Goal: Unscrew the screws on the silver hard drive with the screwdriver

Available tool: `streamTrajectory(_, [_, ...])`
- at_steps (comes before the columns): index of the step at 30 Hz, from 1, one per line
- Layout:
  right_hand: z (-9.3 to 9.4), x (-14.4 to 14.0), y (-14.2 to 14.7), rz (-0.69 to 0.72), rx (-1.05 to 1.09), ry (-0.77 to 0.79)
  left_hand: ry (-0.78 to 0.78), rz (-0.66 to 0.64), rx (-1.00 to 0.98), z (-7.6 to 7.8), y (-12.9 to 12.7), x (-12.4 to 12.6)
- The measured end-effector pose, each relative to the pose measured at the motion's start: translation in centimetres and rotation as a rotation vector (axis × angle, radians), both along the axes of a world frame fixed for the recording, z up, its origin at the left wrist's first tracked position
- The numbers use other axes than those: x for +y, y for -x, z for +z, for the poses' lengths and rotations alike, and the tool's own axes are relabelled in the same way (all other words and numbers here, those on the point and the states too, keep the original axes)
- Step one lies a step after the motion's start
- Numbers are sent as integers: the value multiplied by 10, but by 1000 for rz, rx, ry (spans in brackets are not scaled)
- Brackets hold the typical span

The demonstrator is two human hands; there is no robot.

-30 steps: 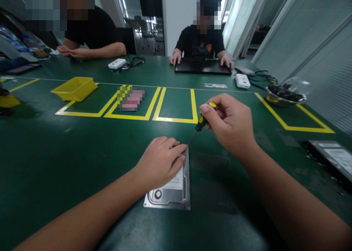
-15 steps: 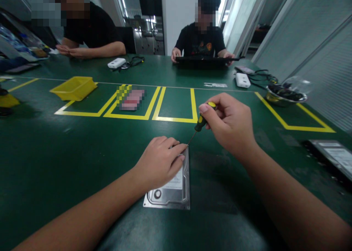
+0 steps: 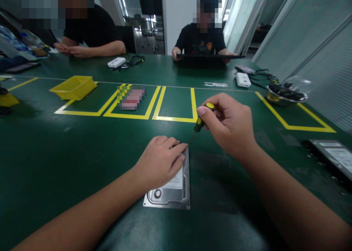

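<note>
A silver hard drive [image 3: 173, 197] with a white label lies label-up on the green table. My left hand [image 3: 162, 161] rests across its upper part, bracing it, with the index finger reaching to the far right corner and the thumb bent beside it. My right hand [image 3: 231, 124] grips a screwdriver [image 3: 200, 123] by its dark green and yellow handle. The thin shaft slants down to the left, and its tip meets that corner close to my left index fingertip. Whatever sits under the tip is too small to make out.
Another hard drive [image 3: 334, 155] lies at the right, small bits beside it. Further back are a yellow bin [image 3: 74, 87], a blurred pinkish item [image 3: 132, 99], a metal bowl [image 3: 286, 98] of dark parts, and white boxes [image 3: 243, 80] with cables. Two people sit opposite; one holds a dark panel [image 3: 210, 56].
The screwdriver handle has turned and tilted slightly in my right hand, its tip still at the corner. My left hand and the hard drive stay in place.
</note>
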State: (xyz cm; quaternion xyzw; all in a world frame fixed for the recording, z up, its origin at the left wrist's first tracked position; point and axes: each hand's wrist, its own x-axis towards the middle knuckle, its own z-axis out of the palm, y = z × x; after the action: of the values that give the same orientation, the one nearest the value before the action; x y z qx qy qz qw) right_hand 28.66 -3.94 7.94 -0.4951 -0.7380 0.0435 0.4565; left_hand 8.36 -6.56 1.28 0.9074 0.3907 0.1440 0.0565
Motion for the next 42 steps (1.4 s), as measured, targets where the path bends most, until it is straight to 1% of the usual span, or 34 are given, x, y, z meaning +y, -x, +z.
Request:
streamTrajectory(7, [-2,2,0,6,27,3,-5,2,7,0,0,0])
streamTrajectory(15, [2,-1,0,62,8,57,16,13,-8,0,0,0])
streamTrajectory(28, [8,-7,4,149,-126,-34,30,18,-52,-1,0,1])
streamTrajectory(35, [7,-8,6,180,-132,-29,36,14,-59,-1,2,1])
streamTrajectory(42, [5,-9,7,176,-135,-55,34,16,-67,-1,2,1])
